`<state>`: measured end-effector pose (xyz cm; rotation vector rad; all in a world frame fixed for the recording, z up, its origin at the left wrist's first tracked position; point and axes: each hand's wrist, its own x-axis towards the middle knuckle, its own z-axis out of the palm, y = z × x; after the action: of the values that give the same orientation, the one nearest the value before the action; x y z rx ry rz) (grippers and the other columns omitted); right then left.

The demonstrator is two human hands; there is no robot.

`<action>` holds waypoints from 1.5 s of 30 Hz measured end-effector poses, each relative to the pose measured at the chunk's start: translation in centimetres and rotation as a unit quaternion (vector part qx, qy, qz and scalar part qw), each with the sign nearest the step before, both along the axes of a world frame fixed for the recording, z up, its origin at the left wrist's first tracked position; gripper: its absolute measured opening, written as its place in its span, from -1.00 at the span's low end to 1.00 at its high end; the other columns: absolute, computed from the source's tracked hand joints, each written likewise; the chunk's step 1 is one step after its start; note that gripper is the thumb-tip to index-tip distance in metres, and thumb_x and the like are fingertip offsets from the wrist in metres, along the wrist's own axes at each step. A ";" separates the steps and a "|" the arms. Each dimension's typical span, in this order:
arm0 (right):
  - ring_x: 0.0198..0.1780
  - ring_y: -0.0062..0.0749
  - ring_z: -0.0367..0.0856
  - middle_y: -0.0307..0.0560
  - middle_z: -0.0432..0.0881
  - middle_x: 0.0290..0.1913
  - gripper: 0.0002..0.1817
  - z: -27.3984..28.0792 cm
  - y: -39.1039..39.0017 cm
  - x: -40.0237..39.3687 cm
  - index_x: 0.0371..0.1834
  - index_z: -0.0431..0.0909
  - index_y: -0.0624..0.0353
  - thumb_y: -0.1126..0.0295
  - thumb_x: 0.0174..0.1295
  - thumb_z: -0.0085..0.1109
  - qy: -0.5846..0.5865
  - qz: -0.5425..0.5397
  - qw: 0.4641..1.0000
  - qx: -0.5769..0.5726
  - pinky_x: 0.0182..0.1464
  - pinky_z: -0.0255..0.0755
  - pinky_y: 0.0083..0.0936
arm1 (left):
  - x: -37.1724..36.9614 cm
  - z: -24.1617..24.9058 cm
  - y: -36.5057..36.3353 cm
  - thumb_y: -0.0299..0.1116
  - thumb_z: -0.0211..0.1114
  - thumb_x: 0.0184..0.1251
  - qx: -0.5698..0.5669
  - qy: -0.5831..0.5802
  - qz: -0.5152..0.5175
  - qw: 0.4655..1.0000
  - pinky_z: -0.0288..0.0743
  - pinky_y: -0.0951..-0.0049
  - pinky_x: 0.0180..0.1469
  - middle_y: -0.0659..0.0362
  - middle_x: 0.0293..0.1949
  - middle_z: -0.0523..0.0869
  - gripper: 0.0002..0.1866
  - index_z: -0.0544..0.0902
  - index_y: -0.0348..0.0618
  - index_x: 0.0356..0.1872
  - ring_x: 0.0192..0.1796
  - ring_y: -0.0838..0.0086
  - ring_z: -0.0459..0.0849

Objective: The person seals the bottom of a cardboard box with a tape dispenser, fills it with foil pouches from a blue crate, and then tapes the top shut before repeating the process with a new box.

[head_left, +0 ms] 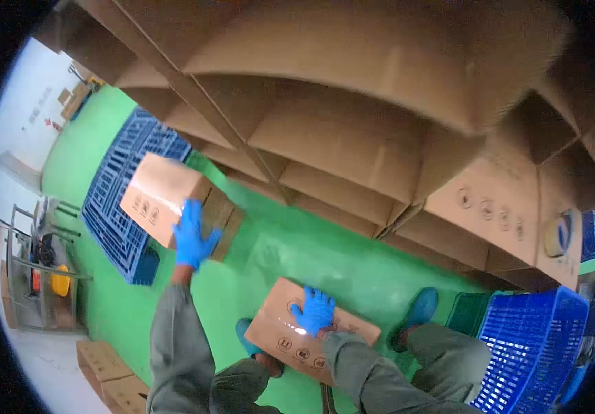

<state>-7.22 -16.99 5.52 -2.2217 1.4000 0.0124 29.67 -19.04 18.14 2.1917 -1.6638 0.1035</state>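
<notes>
My left hand (192,238), in a blue glove, reaches out with fingers spread against the near side of a brown cardboard box (163,193). That box has printed handling symbols and shows beside the blue pallet. My right hand (316,312), gloved in blue too, lies with its fingers stretched out on top of a second cardboard box (280,328), in front of my body between my feet. Neither hand is wrapped round anything. The underside of each box is hidden.
A large stack of open-fronted cardboard boxes (339,131) fills the upper right. Tape (557,234) hangs at its right end. A blue plastic crate (528,345) stands at my right. The blue pallet (111,200) lies on the green floor, with a metal cart (42,269) beyond.
</notes>
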 end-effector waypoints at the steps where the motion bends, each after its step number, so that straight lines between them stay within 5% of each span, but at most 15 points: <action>1: 0.18 0.03 0.52 0.10 0.55 0.18 -0.32 0.9 -0.5 -0.1 0.31 0.43 0.15 -0.06 0.21 0.17 -0.018 0.002 0.999 0.036 0.25 0.31 0.10 | -3.2 2.5 1.8 0.00 0.45 0.16 0.067 -0.015 -0.033 0.997 -0.09 -0.25 0.49 -0.04 0.57 0.13 0.00 0.13 -0.14 0.56 0.60 0.05 0.10; 4: -0.04 -0.03 0.61 0.04 0.65 -0.09 -0.57 7.1 -6.4 -2.8 0.04 0.57 0.13 0.13 0.18 0.27 -0.205 -0.053 0.975 -0.065 0.01 0.45 -0.05 | -12.9 10.6 8.9 -0.19 0.49 0.16 0.078 0.080 -0.138 0.984 0.26 0.11 0.45 -0.04 0.48 0.35 -0.23 0.41 -0.13 0.41 0.46 0.02 0.36; 5: -0.23 -0.08 0.60 -0.01 0.62 -0.32 -0.76 15.9 -8.2 -4.4 -0.20 0.58 0.15 0.35 0.09 0.36 -0.332 -0.104 0.867 -0.357 -0.17 0.45 -0.18 | -14.6 12.7 11.4 -0.21 0.50 0.14 0.062 0.041 -0.151 0.986 0.34 0.10 0.39 -0.04 0.43 0.42 -0.34 0.52 -0.10 0.30 0.39 0.03 0.45; 7: -0.32 -0.13 0.48 -0.04 0.49 -0.35 -0.63 30.5 -12.5 -8.1 -0.23 0.44 0.17 0.33 0.04 0.47 -0.437 -0.183 0.782 -0.405 -0.23 0.36 -0.20 | -18.1 14.2 16.5 -0.24 0.50 0.13 0.035 0.012 -0.161 0.986 0.42 0.10 0.33 -0.03 0.38 0.49 -0.45 0.62 -0.07 0.19 0.32 0.03 0.54; 9: -0.17 0.03 0.61 0.08 0.62 -0.21 -0.20 42.4 -16.0 -9.6 0.22 0.37 0.33 0.15 -0.02 0.55 -0.469 -0.199 0.678 -0.530 -0.08 0.52 -0.22 | -20.2 15.0 20.9 -0.22 0.49 0.14 0.008 0.096 -0.086 0.992 0.46 0.08 0.27 0.02 0.29 0.59 -0.57 0.68 -0.04 0.06 0.22 0.05 0.62; 11: -0.08 0.27 0.70 0.32 0.69 -0.11 -0.04 51.1 -17.7 -10.3 0.35 0.32 0.28 -0.21 0.03 0.37 -0.264 -0.238 0.821 -0.446 0.00 0.57 -0.06 | -22.2 16.3 23.1 -0.23 0.49 0.14 -0.007 0.088 -0.088 0.992 0.48 0.08 0.23 0.03 0.26 0.61 -0.58 0.68 -0.03 0.05 0.18 0.06 0.64; 12: -0.02 0.24 0.70 0.35 0.69 -0.07 -0.25 54.1 -18.7 -10.1 0.22 0.42 0.29 -0.10 0.14 0.27 -0.177 -0.245 0.876 -0.377 0.03 0.57 -0.02 | -23.1 16.9 24.2 -0.24 0.49 0.14 -0.010 0.079 -0.091 0.993 0.50 0.09 0.19 0.03 0.24 0.63 -0.58 0.68 -0.03 0.04 0.15 0.08 0.65; 20: -0.33 0.31 0.66 0.40 0.65 -0.39 -0.72 56.8 -12.9 -16.4 -0.47 0.58 0.36 0.30 0.13 0.08 -0.217 -0.041 0.788 -0.575 -0.19 0.58 0.01 | -30.7 26.1 21.4 -0.20 0.51 0.07 -0.176 -0.052 -0.106 0.977 0.24 -0.05 0.41 -0.03 0.41 0.43 -0.29 0.51 -0.09 0.31 0.40 -0.02 0.41; 24: -0.38 0.33 0.62 0.34 0.62 -0.46 -0.70 58.6 0.2 -24.0 -0.54 0.58 0.36 0.28 0.13 0.13 -0.273 -0.070 0.840 -0.463 -0.26 0.49 0.03 | -37.1 34.1 20.5 -0.20 0.54 -0.02 -0.239 -0.092 -0.122 0.959 -0.08 -0.25 0.50 -0.02 0.52 0.27 -0.16 0.45 0.00 0.40 0.46 -0.02 0.33; 26: -0.41 0.30 0.61 0.31 0.61 -0.50 -0.70 57.1 4.9 -25.6 -0.52 0.60 0.34 0.27 0.12 0.16 -0.358 -0.076 0.855 -0.368 -0.28 0.48 0.01 | -40.5 37.1 21.9 -0.25 0.54 -0.10 -0.258 -0.167 -0.050 0.950 -0.34 -0.35 0.52 0.10 0.33 0.54 -0.35 0.65 0.16 0.17 0.45 0.07 0.37; 32: -0.50 0.15 0.55 0.21 0.48 -0.61 -0.80 44.6 9.8 -27.1 -0.60 0.54 0.31 0.39 0.06 0.19 -0.306 -0.131 0.942 -0.047 -0.44 0.38 0.01 | -38.2 31.5 27.8 -0.41 0.47 -0.23 -0.146 -0.196 -0.140 0.960 -0.48 -0.44 0.50 0.40 -0.43 0.64 -0.77 0.66 0.23 -0.51 0.33 0.24 0.51; 35: -0.46 0.06 0.66 0.20 0.65 -0.52 -0.81 29.9 9.0 -25.4 -0.63 0.68 0.20 0.36 0.03 0.19 -0.090 0.131 0.938 -0.307 -0.43 0.51 -0.03 | -35.8 23.5 27.4 -0.42 0.50 -0.33 -0.035 -0.109 -0.150 0.982 -0.50 -0.48 0.49 0.35 -0.42 0.63 -0.74 0.65 0.18 -0.53 0.26 0.22 0.55; 38: -0.29 0.20 0.70 0.27 0.71 -0.35 -0.63 21.3 11.0 -22.7 -0.47 0.75 0.21 0.25 0.23 -0.03 -0.155 -0.040 0.987 -0.012 -0.18 0.58 0.05 | -32.5 12.0 27.4 -0.37 0.55 -0.40 0.020 -0.080 -0.178 0.981 -0.49 -0.48 0.49 0.33 -0.39 0.65 -0.73 0.64 0.15 -0.59 0.22 0.20 0.57; 43: -0.26 0.27 0.65 0.36 0.67 -0.28 -0.39 27.2 13.4 -31.3 -0.39 0.70 0.33 -0.06 0.33 -0.10 -0.276 -0.046 0.958 0.054 -0.04 0.52 0.01 | -30.7 6.8 29.0 -0.29 0.57 -0.33 0.062 -0.069 -0.165 0.982 -0.42 -0.55 0.44 0.34 -0.35 0.66 -0.75 0.64 0.24 -0.59 0.26 0.22 0.55; 45: -0.24 -0.17 0.71 0.01 0.74 -0.25 -0.71 33.1 12.3 -40.2 -0.14 0.71 0.14 0.16 0.32 0.17 -0.355 -0.217 0.909 0.025 -0.14 0.57 -0.25 | -31.6 7.6 28.9 -0.33 0.55 -0.28 0.057 -0.086 -0.177 0.979 -0.44 -0.52 0.46 0.34 -0.34 0.65 -0.75 0.63 0.23 -0.55 0.29 0.23 0.54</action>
<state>-47.45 -4.65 38.60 -1.5600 1.3821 -0.8168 -1.89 9.90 25.77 1.9732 -2.1795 0.1036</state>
